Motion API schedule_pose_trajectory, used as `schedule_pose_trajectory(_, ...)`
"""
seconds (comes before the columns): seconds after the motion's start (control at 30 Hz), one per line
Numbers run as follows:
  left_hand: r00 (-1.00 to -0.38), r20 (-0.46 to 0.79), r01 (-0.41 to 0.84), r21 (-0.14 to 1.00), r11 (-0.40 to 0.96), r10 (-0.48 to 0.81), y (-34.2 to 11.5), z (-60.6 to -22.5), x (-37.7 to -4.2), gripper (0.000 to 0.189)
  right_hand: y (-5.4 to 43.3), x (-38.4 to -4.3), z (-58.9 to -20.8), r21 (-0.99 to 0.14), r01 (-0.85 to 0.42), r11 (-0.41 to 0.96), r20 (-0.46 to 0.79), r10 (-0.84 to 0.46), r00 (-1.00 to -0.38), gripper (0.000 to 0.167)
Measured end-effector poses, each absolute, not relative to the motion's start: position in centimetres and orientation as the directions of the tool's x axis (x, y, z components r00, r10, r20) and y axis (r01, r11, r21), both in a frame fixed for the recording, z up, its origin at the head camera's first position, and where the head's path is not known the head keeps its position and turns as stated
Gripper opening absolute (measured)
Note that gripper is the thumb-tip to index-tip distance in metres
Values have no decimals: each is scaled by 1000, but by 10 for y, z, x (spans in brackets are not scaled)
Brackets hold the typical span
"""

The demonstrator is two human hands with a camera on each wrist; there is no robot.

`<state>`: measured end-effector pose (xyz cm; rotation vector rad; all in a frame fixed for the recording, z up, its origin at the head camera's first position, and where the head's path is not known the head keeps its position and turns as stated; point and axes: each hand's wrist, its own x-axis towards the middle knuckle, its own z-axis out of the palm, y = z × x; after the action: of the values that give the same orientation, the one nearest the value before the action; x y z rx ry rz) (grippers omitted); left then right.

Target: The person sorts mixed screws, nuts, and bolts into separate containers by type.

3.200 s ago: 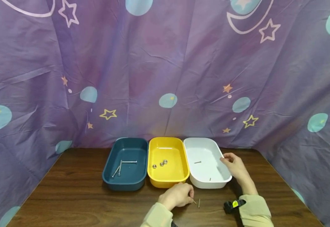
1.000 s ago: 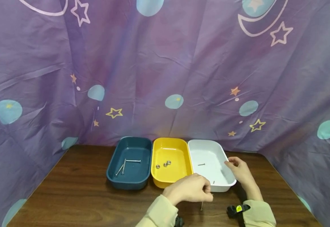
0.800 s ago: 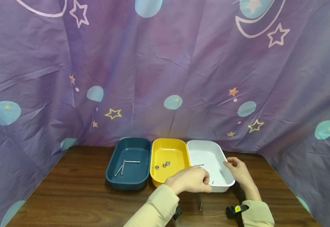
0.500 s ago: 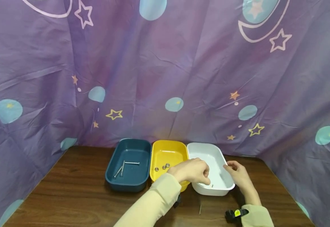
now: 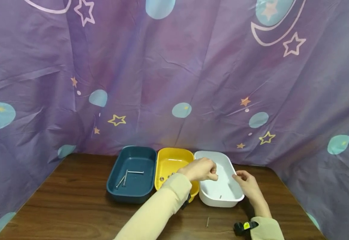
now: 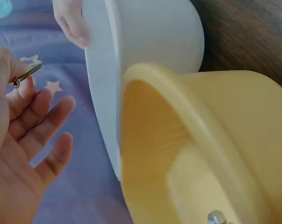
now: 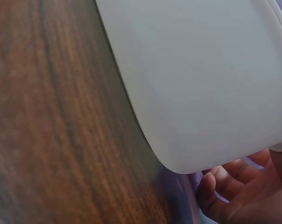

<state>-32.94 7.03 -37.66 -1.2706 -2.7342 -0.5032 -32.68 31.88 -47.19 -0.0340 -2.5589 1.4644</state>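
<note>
My left hand [image 5: 200,169] is over the left side of the white tray [image 5: 217,202], its forearm crossing the yellow tray's front corner. Between thumb and index finger it pinches a small brass-coloured screw [image 6: 29,75]; the other fingers are loosely bent in the left wrist view. My right hand [image 5: 248,187] holds the white tray's right rim, thumb at the edge and fingers along the outer wall [image 7: 215,93]. One small screw [image 5: 220,197] shows near the front inside this tray. Another screw [image 5: 207,222] lies on the table in front of it.
A dark blue tray [image 5: 132,198] on the left contains several long bolts [image 5: 135,172]. The yellow tray [image 5: 159,160] stands between it and the white one, with nuts [image 5: 161,179] partly hidden by my left arm. Behind the wooden table [image 5: 72,206] hangs a purple curtain [image 5: 150,83].
My left hand has picked up one of the two screws from the table, lifted it and carried it forward over the white tray. The right hand keeps its hold on the rim.
</note>
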Motion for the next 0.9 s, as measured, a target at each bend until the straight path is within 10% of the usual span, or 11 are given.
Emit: schedule_pose_trajectory(0.9, -782, 141, 623, 220, 751, 608, 108, -386, -370, 14, 317, -327, -471, -869, -88, 486, 185, 156, -970, 28)
